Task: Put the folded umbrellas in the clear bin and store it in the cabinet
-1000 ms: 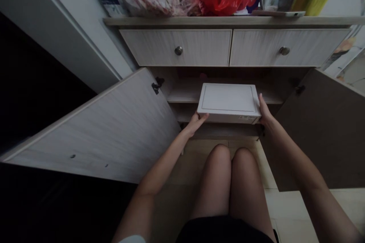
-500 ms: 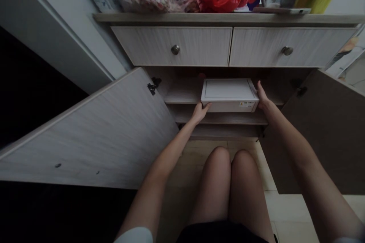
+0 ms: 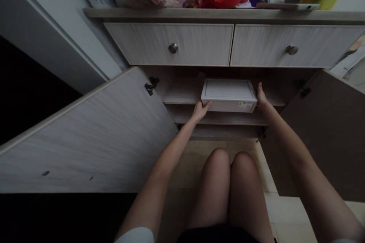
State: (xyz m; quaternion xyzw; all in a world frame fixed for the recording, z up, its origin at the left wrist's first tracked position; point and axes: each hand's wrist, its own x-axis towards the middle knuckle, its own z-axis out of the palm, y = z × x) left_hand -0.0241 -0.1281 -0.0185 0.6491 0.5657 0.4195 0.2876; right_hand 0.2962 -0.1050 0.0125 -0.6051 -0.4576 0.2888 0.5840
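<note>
The left hand point(image 3: 201, 111) and the right hand point(image 3: 261, 97) held the two ends of a white box point(image 3: 229, 96), one on each side to keep it steady, over the cabinet shelf point(image 3: 182, 95)

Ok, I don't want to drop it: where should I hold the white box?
Grip the white box by its short ends, coming from the front, as the left hand and right hand nearly do. It sits level, front edge jutting past the shelf, and its flat top offers nothing to hook.
</note>
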